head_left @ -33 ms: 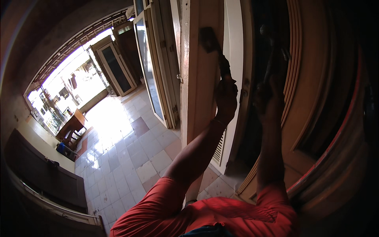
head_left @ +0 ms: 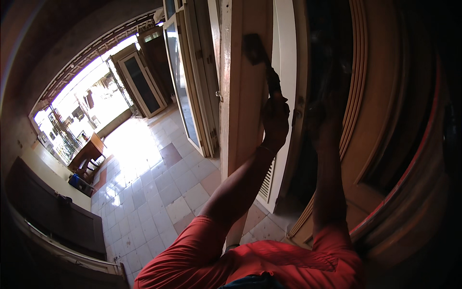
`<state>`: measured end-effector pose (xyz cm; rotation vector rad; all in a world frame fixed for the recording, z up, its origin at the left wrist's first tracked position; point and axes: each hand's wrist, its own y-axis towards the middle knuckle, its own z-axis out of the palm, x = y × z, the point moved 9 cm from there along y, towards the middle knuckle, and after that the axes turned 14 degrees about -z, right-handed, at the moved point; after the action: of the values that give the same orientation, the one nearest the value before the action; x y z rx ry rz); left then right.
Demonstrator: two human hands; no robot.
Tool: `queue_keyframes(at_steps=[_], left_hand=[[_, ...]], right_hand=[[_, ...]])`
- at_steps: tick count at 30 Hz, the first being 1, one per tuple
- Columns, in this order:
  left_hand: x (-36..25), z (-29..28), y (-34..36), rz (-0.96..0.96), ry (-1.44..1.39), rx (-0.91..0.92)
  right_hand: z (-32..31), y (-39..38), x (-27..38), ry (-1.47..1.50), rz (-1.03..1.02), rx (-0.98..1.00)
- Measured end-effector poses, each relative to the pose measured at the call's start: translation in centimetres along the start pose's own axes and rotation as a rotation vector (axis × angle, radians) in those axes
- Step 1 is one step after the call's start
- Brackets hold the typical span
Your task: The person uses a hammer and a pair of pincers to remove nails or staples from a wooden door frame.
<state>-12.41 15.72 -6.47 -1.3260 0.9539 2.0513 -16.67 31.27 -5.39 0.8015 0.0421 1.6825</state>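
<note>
My left hand [head_left: 275, 123], raised in front of me, is closed around the handle of a dark tool [head_left: 255, 49]. The tool has a broad, flat, squarish head, which lies over the face of a pale wooden post [head_left: 236, 120]. To its right, my right hand [head_left: 326, 115] is smeared by motion in deep shadow. A dark long-handled tool [head_left: 331, 72] rises from it, blurred; the frame just before shows the fist around its shaft and a paler rounded end. Its exact kind cannot be made out.
A white louvred door panel [head_left: 286, 48] stands behind my left hand. A brown panelled door [head_left: 375, 96] is at the right. Glazed doors [head_left: 185, 91] stand ajar beyond the post. Leftward are a tiled floor [head_left: 149, 207], a wooden desk [head_left: 89, 151] and a dark door [head_left: 53, 207].
My right hand and its tool have shifted slightly and become blurred. The left hand and its tool have stayed in place.
</note>
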Motion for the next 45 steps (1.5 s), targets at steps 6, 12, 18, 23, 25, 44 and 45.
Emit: queue_keyframes(at_steps=[6, 12, 18, 23, 25, 44, 45], left_hand=[[3.3, -3.8, 2.8, 0.109, 0.128, -0.079], [-0.1, 0.5, 0.0, 0.708, 0.844, -0.516], [-1.7, 1.6, -2.2, 0.882, 0.824, -0.591], [-0.2, 0.5, -0.9, 0.782, 0.819, -0.531], [-0.1, 0.2, -0.9, 0.810, 0.763, -0.518], [3.9, -2.8, -8.4, 0.006, 0.509, 0.052], [4.0, -4.2, -11.9, 0.014, 0.299, 0.040]], right_hand=[[-0.4, 0.0, -3.5, -0.311, 0.149, 0.179], [-1.1, 1.0, -0.8, -0.131, -0.099, -0.262], [-2.5, 1.6, 0.6, -0.218, 0.007, -0.088], [-1.6, 2.3, 0.1, -0.182, -0.022, -0.073], [-2.6, 2.2, -0.5, -0.277, 0.054, -0.076], [-2.5, -6.7, -2.9, -0.093, 0.009, 0.391], [-2.2, -7.7, -3.0, -0.095, 0.014, 0.396]])
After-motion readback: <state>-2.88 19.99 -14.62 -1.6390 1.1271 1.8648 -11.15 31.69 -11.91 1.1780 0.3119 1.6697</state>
